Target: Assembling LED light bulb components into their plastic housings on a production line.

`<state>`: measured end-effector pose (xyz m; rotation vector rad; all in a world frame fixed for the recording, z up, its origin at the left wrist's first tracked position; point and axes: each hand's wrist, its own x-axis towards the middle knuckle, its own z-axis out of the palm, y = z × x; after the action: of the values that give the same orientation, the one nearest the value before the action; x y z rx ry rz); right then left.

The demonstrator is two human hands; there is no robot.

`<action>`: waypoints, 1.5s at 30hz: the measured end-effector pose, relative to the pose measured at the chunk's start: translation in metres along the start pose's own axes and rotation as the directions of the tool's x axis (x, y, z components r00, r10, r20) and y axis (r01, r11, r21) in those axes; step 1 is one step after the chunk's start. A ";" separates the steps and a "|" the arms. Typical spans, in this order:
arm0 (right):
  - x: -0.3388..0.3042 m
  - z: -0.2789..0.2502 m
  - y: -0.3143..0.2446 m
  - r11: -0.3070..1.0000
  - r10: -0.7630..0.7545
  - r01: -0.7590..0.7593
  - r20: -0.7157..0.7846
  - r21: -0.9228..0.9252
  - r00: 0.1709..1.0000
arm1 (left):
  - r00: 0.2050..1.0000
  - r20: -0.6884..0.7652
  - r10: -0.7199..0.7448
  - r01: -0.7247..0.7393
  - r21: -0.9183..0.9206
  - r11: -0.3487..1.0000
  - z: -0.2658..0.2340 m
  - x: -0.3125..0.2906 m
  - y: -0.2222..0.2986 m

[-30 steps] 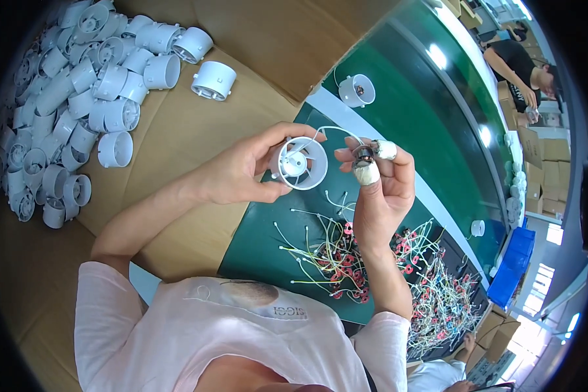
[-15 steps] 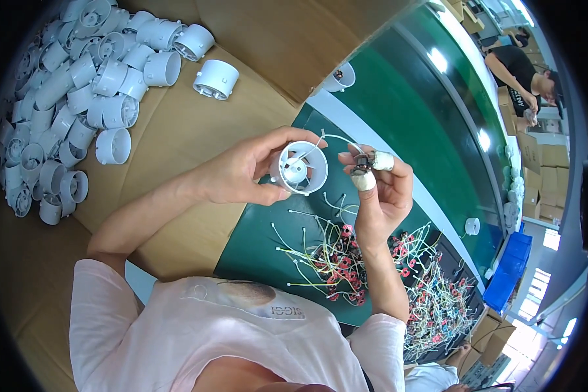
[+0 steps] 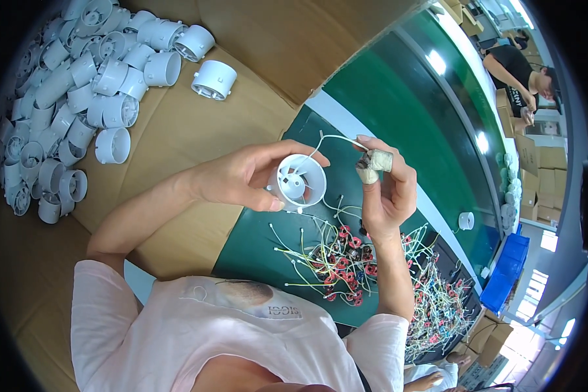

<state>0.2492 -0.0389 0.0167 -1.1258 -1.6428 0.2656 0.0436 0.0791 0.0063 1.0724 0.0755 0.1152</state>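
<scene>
My left hand [image 3: 245, 175] grips a white round plastic housing [image 3: 300, 181] with vanes inside, its open face toward me. My right hand [image 3: 387, 186] is just right of it, with taped fingertips pinching a thin white wire [image 3: 338, 138] that runs from the housing. Under both hands lies a pile of small red coils with yellow and white wires [image 3: 343, 258] on a dark green mat [image 3: 261, 242].
Many white housings [image 3: 65, 98] are heaped at upper left on brown cardboard [image 3: 176, 130], one [image 3: 213, 80] standing apart. A green conveyor belt [image 3: 424, 111] runs diagonally at right, a white housing [image 3: 465, 221] near it. A blue bin [image 3: 506, 277] and another person [image 3: 519, 68] are at right.
My right hand has drawn slightly away from the housing, pulling the wire out to the right. The small dark part seen between its fingers earlier is no longer visible.
</scene>
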 end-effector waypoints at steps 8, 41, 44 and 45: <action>0.005 -0.009 -0.025 0.966 0.172 -0.197 0.157 0.165 0.973 | 0.999 0.029 -0.023 0.024 -0.047 0.999 -0.006 0.000 0.001; 0.020 0.003 -0.069 0.924 0.361 -0.301 0.278 -0.235 0.890 | 0.935 -0.109 0.338 -0.129 0.783 0.609 0.021 0.002 0.005; 0.015 0.005 -0.066 0.934 0.290 -0.208 0.278 -0.289 0.916 | 0.907 -0.108 0.407 -0.150 0.820 0.553 0.024 0.003 0.007; 0.013 0.005 -0.065 0.932 0.281 -0.196 0.264 -0.306 0.923 | 0.912 -0.110 0.394 -0.139 0.823 0.551 0.026 0.003 0.008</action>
<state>0.2108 -0.0616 0.0665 -1.5671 -1.8503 0.3950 0.0489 0.0609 0.0258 1.9947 0.2407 0.5693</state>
